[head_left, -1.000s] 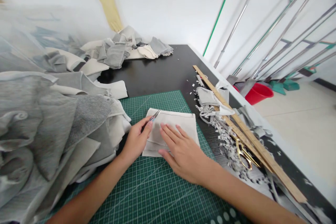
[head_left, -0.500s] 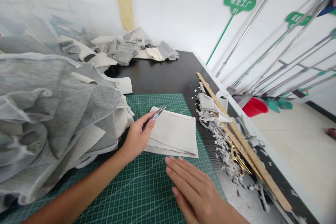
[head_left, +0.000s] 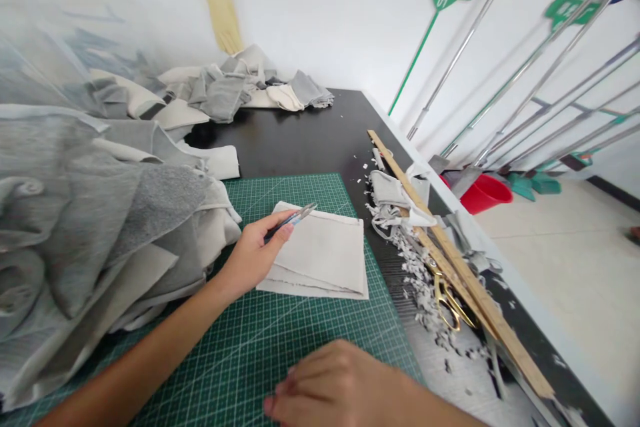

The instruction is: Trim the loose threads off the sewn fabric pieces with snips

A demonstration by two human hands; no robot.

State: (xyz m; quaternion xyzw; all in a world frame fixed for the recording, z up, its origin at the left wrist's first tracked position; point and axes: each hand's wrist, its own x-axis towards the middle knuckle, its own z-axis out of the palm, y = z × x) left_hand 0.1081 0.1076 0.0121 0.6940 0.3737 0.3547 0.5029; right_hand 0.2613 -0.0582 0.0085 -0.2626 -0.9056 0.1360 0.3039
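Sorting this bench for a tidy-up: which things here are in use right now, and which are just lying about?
In use:
left hand
thread snips
beige fabric piece
cutting mat

Lying about:
gold scissors
wooden ruler
fabric scraps
grey fabric heap
red bucket

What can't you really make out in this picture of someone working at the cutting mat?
All in the head view:
- Right hand: blurred and cut off by the bottom edge; whether it holds anything is unclear.
- Snips in the left hand: handle hidden by the fingers.
- Gold scissors: blades hidden under the wooden ruler and fabric scraps.
- Beige fabric piece: left edge covered by the left hand.
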